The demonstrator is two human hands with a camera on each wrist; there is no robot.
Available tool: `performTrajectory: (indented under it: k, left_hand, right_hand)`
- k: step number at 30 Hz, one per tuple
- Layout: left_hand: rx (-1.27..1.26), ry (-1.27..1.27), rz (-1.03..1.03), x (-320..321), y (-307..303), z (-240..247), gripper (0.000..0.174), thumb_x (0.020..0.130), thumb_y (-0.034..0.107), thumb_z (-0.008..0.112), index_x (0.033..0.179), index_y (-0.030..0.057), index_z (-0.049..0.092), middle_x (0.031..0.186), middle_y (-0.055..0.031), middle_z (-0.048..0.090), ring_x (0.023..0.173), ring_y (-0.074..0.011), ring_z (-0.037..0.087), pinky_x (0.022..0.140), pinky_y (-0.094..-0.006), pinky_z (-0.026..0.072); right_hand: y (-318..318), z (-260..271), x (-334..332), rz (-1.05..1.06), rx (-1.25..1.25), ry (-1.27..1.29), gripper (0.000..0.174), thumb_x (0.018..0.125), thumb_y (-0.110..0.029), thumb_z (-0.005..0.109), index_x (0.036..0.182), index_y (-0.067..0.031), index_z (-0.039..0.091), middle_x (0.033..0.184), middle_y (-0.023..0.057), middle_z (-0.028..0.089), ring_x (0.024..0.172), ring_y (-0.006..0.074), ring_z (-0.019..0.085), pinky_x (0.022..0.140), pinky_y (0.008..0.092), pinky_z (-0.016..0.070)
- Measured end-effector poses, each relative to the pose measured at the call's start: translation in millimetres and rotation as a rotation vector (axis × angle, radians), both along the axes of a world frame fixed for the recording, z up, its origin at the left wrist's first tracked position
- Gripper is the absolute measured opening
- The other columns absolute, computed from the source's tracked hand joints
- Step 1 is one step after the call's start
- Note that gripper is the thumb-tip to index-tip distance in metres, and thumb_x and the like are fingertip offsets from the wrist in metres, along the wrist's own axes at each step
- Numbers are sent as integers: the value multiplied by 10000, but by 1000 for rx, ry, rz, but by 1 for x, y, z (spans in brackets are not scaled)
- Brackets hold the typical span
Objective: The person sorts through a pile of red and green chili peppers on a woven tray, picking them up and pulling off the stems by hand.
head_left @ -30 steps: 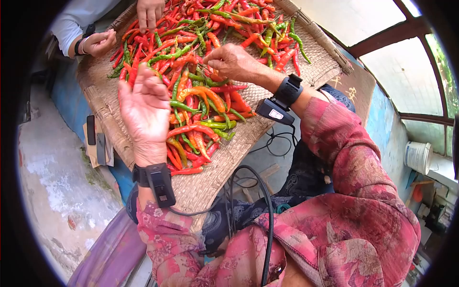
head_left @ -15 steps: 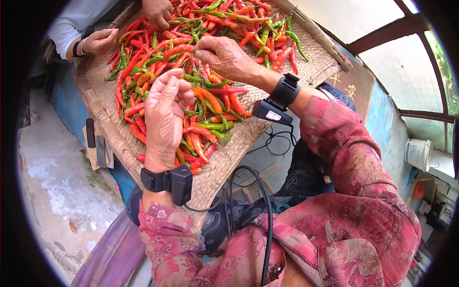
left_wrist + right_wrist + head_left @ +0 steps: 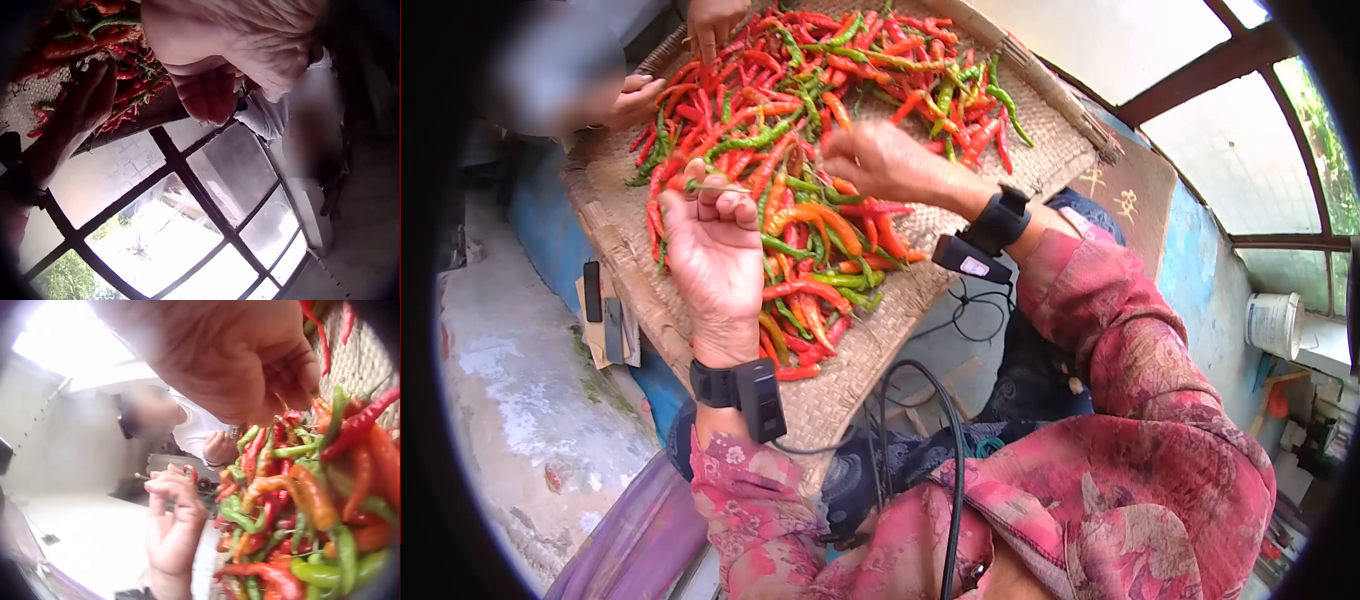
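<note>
White bucket (image 3: 1274,325) by the window (image 3: 1250,150), looping black cable (image 3: 960,480), two dark slabs (image 3: 592,292), perhaps phones.

Gold painted characters (image 3: 1127,203) on brown board (image 3: 1148,160), too small to read, nothing else legible

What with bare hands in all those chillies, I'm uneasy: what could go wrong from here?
1. The left hand pinches a stem and the right hand reaches into the chillies, both bare: juice may sting skin, or eyes if rubbed.
2. A red chilli lies close to the woven tray at its near edge and might slide off.
3. The black cable loops beside that edge and could snag a wrist.
</note>
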State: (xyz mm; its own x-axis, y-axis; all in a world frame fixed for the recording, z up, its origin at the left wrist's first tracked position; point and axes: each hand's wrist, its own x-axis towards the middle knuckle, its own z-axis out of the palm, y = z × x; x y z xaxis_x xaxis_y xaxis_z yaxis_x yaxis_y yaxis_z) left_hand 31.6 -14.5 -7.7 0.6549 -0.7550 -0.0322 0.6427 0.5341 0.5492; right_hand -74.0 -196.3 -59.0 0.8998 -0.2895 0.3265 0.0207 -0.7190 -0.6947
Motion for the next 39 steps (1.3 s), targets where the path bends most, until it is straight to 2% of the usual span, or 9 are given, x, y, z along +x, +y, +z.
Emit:
performTrajectory:
  k: [2,5,13,17,21,29,33,35,39]
  left_hand:
    - [-121,139,-14,15,7,-3,488,903,378,519,1173,-28,495,924,-76,553,770,-145,512,712,-273,478]
    - [-106,210,-46,18,8,-7,441,907,377,510,1134,0,544,869,-70,590,743,-144,525,698,-268,478]
    - [114,149,-152,-8,0,-3,301,921,305,518,1077,50,554,815,-30,608,707,-135,529,650,-275,457]
    - [315,-203,-168,-18,-3,-2,241,907,197,553,1084,34,537,829,-24,591,716,-86,540,657,-216,469]
    - [591,-832,-117,-40,-11,-10,448,882,237,599,1234,4,448,1095,-64,531,986,-123,512,834,-262,435]
    - [730,-1049,-399,-43,-9,-15,424,891,269,578,1187,-13,461,1039,-85,565,896,-144,549,777,-281,453]
    - [695,-992,-81,-44,-10,1,349,928,100,484,1250,-10,408,998,-66,546,847,-102,543,761,-241,454]
    - [689,-988,103,-33,-6,13,361,935,99,466,1273,-3,391,989,-59,537,826,-97,537,756,-239,453]
    - [751,-961,380,0,10,31,380,951,122,431,1305,1,365,955,-45,529,786,-89,505,738,-225,438]
  right_hand:
    - [8,-9,-1,-47,-229,383,254,797,-245,574,740,0,548,671,203,580,699,381,602,586,457,485]
    - [15,-23,-1,-33,-292,270,284,770,-246,618,827,5,498,828,202,531,676,391,573,576,476,465]
    - [14,-5,-1,15,-206,397,227,691,-169,610,762,14,497,701,236,547,691,384,584,594,459,481]
    - [0,25,-12,-20,39,87,123,724,-87,555,796,7,521,681,212,545,697,377,580,586,432,461]
    - [11,50,-31,49,171,-259,96,806,-83,603,833,-26,532,700,97,542,670,226,576,591,338,454]
    - [20,54,-37,240,368,11,188,805,-174,653,860,-27,549,731,86,581,687,196,591,602,332,453]
    - [-13,46,-28,76,307,-149,304,816,-242,656,1015,-29,567,778,104,607,741,209,606,669,337,491]
    - [-54,32,-25,-174,-129,-134,366,757,-279,671,998,-25,565,862,149,613,845,282,600,727,404,484]
    - [-83,23,-39,-511,-501,290,468,741,-263,674,1142,-77,517,1079,160,510,980,345,493,803,456,439]
